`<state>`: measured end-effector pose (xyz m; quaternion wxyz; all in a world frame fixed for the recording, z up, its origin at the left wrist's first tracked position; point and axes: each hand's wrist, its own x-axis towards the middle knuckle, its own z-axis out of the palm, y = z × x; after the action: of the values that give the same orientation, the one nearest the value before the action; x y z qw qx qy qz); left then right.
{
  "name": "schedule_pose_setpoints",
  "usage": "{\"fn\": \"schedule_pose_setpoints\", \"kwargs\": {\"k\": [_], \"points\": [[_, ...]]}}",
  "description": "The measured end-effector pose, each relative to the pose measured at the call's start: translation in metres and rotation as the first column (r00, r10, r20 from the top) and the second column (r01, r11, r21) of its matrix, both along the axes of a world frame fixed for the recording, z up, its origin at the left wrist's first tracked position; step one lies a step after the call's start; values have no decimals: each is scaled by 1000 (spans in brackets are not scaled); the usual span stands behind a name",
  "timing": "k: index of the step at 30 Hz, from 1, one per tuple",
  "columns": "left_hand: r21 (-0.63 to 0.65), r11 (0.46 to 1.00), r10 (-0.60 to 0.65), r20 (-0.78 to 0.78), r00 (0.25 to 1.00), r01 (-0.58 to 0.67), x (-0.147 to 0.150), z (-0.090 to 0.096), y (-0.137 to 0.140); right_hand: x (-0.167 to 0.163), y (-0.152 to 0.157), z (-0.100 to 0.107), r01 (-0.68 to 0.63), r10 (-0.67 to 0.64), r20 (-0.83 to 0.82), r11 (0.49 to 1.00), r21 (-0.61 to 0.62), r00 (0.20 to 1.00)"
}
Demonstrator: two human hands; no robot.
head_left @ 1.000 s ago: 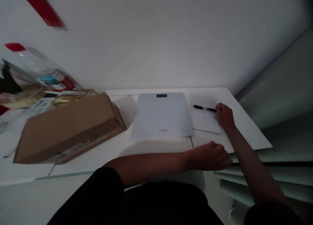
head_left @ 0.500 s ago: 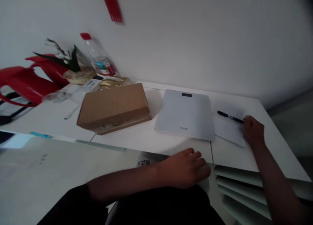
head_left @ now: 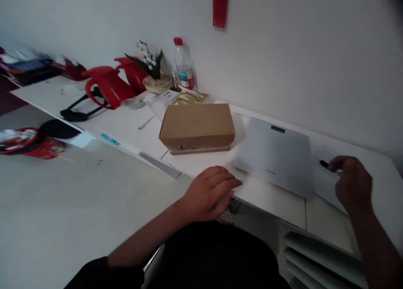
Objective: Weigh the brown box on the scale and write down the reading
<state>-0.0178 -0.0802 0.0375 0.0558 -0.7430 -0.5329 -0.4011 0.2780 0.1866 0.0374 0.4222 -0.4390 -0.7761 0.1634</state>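
My right hand (head_left: 354, 182) is over the sheet of paper (head_left: 329, 190) on the table's right part, its fingers closed round one end of a black pen (head_left: 325, 165). Handwriting or print covers the sheet's upper part, and my hand hides some of it. At the table's front edge, my left hand (head_left: 210, 192) is held with fingers loosely stretched and nothing visible in it. Between my hands lies a flat grey-white scale (head_left: 273, 154) with a small dark display. A closed brown cardboard box (head_left: 198, 121) sits just beyond my left hand.
Farther left stand red jugs (head_left: 108, 85), a potted plant (head_left: 155, 81) and a red-capped plastic bottle (head_left: 184, 66) by the wall. A gold packet (head_left: 190, 98) lies behind the box. Under the table on the right are stacked pale rounded pieces (head_left: 317, 255).
The view has swung left, showing more of the table's left end. My right hand has moved onto the pen and grips its end. My left hand has lifted and its fingers have stretched.
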Motion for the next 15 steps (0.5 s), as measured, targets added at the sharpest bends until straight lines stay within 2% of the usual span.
{"fn": "schedule_pose_setpoints", "kwargs": {"k": [3,6,8,11,15], "points": [[116,983,132,96,987,-143,-20,5,-13,-59,-16,5,-263,257,-137,964,-27,957],[206,912,307,228,924,-354,-40,7,-25,-114,-30,8,-489,454,-295,871,-52,840],[243,838,383,377,843,-489,-55,7,-31,-148,-38,9,-551,493,-349,830,-85,797],[245,754,391,578,716,-610,-79,3,-33,-190,-44,3,-625,532,-375,757,-192,759],[159,759,349,719,601,-632,-111,-10,-29,-230,-42,-17,-620,515,-358,721,-310,778]]}}
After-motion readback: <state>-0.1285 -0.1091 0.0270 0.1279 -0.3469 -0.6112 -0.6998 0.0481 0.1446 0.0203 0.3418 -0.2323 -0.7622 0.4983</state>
